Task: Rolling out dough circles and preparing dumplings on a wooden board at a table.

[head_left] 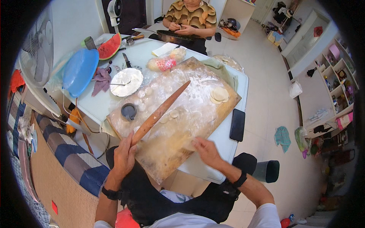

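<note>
My left hand (124, 156) is closed round the near end of a wooden rolling pin (161, 112), which slants up and away to the right over a floured wooden board (224, 108). Over the board's near right edge is my right hand (208, 151); its fingertips are smeared by motion, so I cannot tell what they hold. Small dough pieces (174, 114) lie right of the pin. Several flat round dough wrappers (219, 95) are stacked at the board's right. Left of the pin sit more dough pieces (145, 92) and a dark round cup (129, 111).
A plate of flour (126, 81) with a utensil, a knife (127, 60), a blue basin (80, 72) and a watermelon piece (109, 46) occupy the table's left. A bagged food item (166, 60) lies beyond the board, a phone (237, 125) right of it. Another person (190, 19) sits opposite, hands over a pan.
</note>
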